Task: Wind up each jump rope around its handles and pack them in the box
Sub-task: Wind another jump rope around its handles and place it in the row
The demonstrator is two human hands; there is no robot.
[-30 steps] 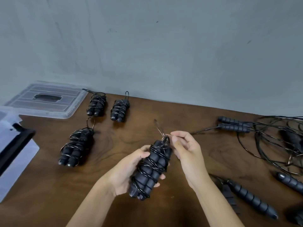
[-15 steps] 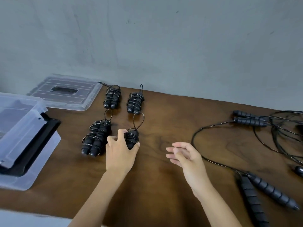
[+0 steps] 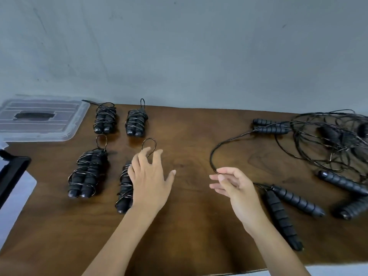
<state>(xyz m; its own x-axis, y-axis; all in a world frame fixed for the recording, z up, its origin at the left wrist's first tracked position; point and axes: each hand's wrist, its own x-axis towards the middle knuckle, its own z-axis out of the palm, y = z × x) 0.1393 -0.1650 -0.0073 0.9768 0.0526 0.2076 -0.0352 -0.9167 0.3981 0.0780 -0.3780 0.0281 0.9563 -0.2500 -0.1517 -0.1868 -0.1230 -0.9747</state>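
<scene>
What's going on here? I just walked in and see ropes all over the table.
A person is winding jump ropes around their handles. Four wound bundles lie on the table; the left hand rests open over the newest bundle. The right hand pinches the cord of the next unwound rope, whose handles lie beside it. More tangled ropes wait at the right. None is packed yet; the box lid lies at the far left.
</scene>
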